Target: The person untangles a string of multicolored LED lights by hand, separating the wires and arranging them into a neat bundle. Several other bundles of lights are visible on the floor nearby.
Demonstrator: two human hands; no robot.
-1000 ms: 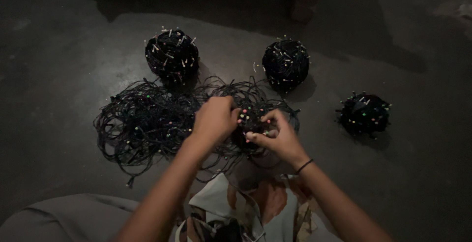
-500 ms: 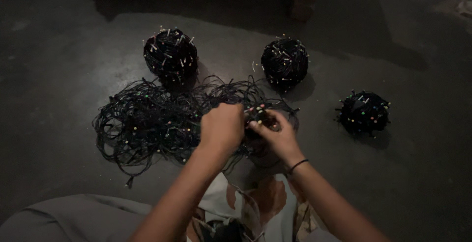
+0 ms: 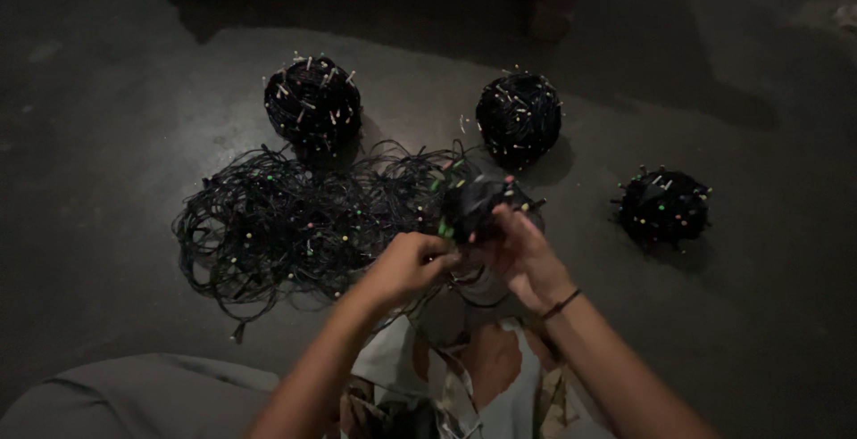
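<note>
Above the loose wire heap (image 3: pixel 268 229), small light-string ball (image 3: pixel 473 207) gripped by right hand (image 3: pixel 527 256), left hand (image 3: pixel 406 265) fingers pinching its wire.

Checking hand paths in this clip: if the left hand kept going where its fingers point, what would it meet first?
Probably the small dark ball of wound string lights that the right hand holds; the left hand already seems to touch its wire.

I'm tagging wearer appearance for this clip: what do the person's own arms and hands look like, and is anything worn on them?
Both forearms are bare, with no sleeves or gloves in view. The left hand wears nothing visible. The right hand has a thin dark band around its wrist. The dim light hides any finer marks.
</note>
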